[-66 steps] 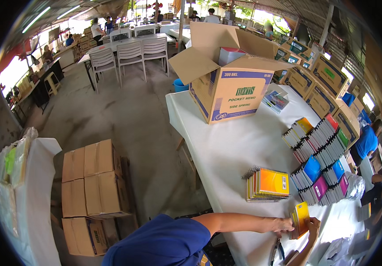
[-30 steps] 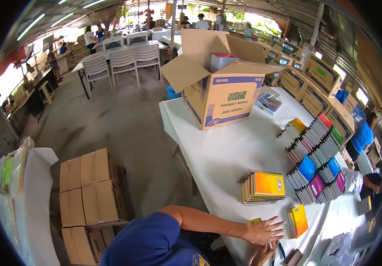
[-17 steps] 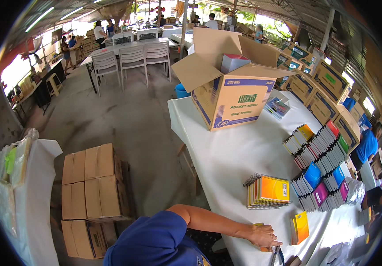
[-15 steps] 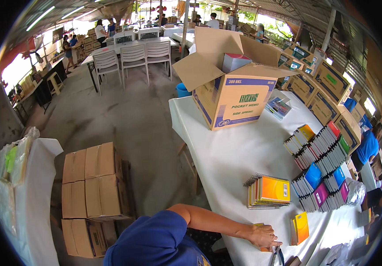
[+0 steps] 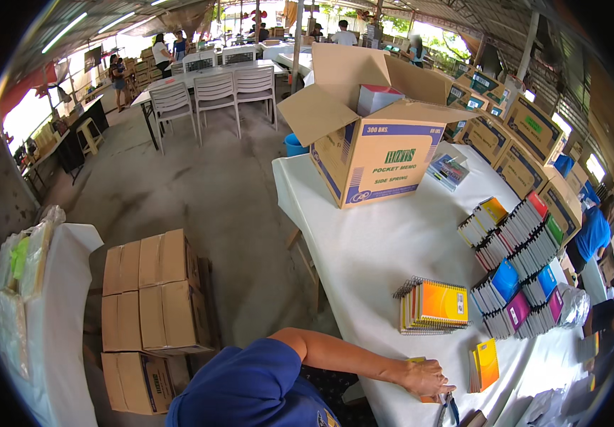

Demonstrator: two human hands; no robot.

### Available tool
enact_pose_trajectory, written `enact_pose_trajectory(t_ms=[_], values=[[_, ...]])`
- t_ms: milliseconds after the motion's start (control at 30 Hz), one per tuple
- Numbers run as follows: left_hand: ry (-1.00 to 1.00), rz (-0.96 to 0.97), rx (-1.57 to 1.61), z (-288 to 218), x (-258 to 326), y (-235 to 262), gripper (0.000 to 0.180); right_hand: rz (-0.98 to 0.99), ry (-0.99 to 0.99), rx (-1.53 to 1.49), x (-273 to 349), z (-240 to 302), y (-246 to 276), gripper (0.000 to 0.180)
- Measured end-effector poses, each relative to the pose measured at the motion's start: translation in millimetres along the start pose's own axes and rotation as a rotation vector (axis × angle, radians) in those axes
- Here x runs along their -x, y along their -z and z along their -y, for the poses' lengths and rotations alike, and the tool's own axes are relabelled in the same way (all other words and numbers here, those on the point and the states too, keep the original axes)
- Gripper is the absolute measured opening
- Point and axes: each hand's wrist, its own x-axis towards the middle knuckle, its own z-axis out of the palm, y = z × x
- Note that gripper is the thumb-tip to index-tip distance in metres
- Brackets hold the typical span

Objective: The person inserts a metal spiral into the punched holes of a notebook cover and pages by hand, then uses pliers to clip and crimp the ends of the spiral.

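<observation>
My left hand is bent over a small yellow-orange notebook on the white-covered table, its fingers closed on it and hiding most of it. Beside the fingertips lies a thin dark-blue strip or tool, cut off by the lower edge. My right hand does not show clearly; a brownish shape at the lower edge is too cropped to make out. Just right of my left hand stands a short stack of yellow-orange notebooks. Beyond it is a larger stack of spiral notebooks with yellow covers.
Rows of spiral notebooks with coloured covers fill the table's right side. An open carton stands at the far end beside a wrapped pack. Closed cartons are stacked at left, near a side table. Several people are farther off.
My left hand stays over the small notebook with hardly any movement. The view has shifted very slightly, and a person far off at the left has changed stance.
</observation>
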Motion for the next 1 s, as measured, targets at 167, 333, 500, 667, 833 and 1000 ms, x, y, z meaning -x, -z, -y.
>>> enact_pose_trajectory(t_ms=[167,333,500,667,833,1000], values=[[0.010,-0.004,0.003,0,0,1,0.062,0.048,0.085,-0.138,-1,36,4,0.054],[0.017,-0.003,0.023,0,0,-1,0.062,0.081,0.146,-0.219,2,62,7,0.054],[0.052,0.062,0.012,-3,-3,5,0.062,0.097,0.177,-0.262,6,75,10,0.055],[0.032,-0.006,-0.014,0,-2,1,0.061,0.118,0.211,-0.300,3,86,11,0.055],[0.031,0.004,0.018,-2,-1,6,0.061,0.129,0.238,-0.320,0,90,13,0.055],[0.034,0.032,0.019,-3,-2,8,0.062,0.132,0.272,-0.343,-2,99,19,0.056]])
